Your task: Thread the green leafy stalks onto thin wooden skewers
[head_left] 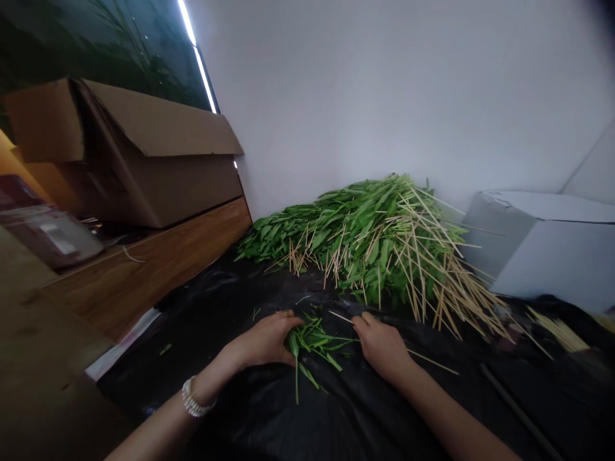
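Note:
My left hand [266, 339], with a bead bracelet on its wrist, is closed around a small bunch of green leafy stems [314, 342] lying on black plastic sheeting [230, 301]. My right hand [382, 346] is curled close to the bunch's right side and pinches a thin bamboo skewer [423, 358] whose tip points toward the leaves. Behind both hands rises a big pile of greens threaded on skewers [379, 243].
An open cardboard box [144, 153] sits on a wooden ledge [144, 269] at left. A white box [542, 246] stands at right against the white wall. More loose skewers [557, 330] lie at far right.

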Tool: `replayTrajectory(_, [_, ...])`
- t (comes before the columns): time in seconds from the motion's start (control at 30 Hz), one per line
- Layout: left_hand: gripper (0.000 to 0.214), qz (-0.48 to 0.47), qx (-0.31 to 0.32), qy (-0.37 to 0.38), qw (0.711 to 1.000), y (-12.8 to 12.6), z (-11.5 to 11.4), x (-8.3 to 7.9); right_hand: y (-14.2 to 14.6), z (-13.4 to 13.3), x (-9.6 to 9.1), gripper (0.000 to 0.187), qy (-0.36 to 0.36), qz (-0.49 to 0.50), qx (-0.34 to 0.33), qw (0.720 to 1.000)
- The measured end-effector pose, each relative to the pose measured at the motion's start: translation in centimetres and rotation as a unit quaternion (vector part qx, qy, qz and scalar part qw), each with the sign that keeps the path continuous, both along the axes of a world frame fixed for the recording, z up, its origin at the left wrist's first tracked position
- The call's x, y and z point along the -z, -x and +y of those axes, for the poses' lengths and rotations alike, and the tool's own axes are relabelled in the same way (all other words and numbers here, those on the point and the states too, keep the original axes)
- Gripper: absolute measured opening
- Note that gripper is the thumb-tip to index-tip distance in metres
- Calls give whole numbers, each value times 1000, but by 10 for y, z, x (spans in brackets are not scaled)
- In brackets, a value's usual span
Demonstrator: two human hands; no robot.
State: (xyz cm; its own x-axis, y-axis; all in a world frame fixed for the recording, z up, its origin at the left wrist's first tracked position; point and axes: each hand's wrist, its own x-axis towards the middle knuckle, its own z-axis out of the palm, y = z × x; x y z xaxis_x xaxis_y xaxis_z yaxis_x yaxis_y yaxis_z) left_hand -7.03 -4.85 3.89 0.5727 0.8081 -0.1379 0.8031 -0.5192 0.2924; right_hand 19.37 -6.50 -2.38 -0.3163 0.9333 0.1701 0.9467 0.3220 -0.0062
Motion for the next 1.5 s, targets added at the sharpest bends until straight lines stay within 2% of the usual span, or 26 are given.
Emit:
replayTrajectory(0.1, [20, -15, 14, -15, 1000, -1, 4, 1, 0, -1, -1, 22, -1, 3, 0, 1000])
replayTrajectory(0.17, [12, -28, 17, -27, 999, -1, 7, 2, 0, -1, -1, 22, -3, 5, 1, 1000])
replayTrajectory(0.33, [20, -35, -34, -51, 997, 4, 14, 3, 0, -1, -1, 22, -8, 7, -1, 1000])
replayTrajectory(0.47, [28, -79, -56, -76, 992, 7, 20, -6, 0, -1, 0, 22, -8, 7, -2, 1000])
replayTrajectory(0.63, [17, -126, -37, -78, 988, 0, 19, -19, -1, 0, 0, 22, -5, 6, -4, 1000])
replayTrajectory(0.77, [10, -103, 11, -29, 994, -11, 13, -15, -1, -1, 0, 23, -3, 7, 0, 1000])
replayTrajectory(0.8, [13, -90, 21, -24, 995, -14, 11, -12, 0, -1, 0, 23, -3, 6, 1, 1000])
replayTrajectory(0.93, [50, -39, 47, -40, 997, -21, 11, -2, 0, -1, -1, 22, -1, 4, 2, 1000])
replayTrajectory(0.97, [52, -32, 54, -45, 997, -23, 12, 0, 0, -1, -2, 22, -1, 4, 2, 1000])
replayTrajectory(1.13, [11, -15, 75, -70, 995, -29, 19, 14, 1, 0, -2, 24, 2, 4, 5, 1000])
replayTrajectory(1.27, [9, -56, 71, -73, 993, -32, 21, 18, 0, -1, -3, 24, 3, 4, 3, 1000])
replayTrajectory(1.37, [11, -114, 65, -47, 990, -31, 22, 10, 0, -1, -3, 25, 4, 5, 2, 1000])
replayTrajectory(1.5, [14, -166, 8, -29, 986, -24, 25, -10, -1, -1, -3, 24, 5, 6, 2, 1000])
